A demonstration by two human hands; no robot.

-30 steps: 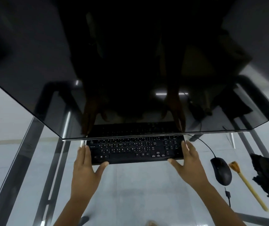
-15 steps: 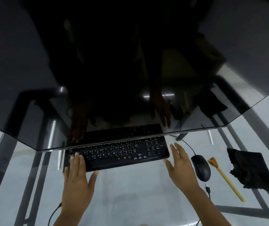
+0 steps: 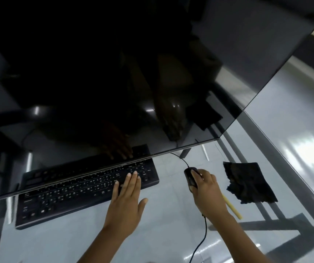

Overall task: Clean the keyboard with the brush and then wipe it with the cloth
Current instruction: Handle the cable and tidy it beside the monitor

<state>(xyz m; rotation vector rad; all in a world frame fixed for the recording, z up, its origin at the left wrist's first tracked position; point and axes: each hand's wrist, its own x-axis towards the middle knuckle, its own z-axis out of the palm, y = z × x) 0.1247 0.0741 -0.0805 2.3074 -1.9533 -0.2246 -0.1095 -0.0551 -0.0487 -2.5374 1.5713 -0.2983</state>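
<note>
Fingers (image 3: 131,180) of our left hand (image 3: 126,204) lie straight and together on the keyboard (image 3: 72,194); our right hand (image 3: 207,192) curls around the mouse (image 3: 190,177) on the glass table (image 3: 161,234).

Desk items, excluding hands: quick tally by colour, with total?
Black: 4 - monitor, keyboard, mouse, cloth
Yellow: 1 - brush, only its handle shows past the right hand
Total: 5
</note>
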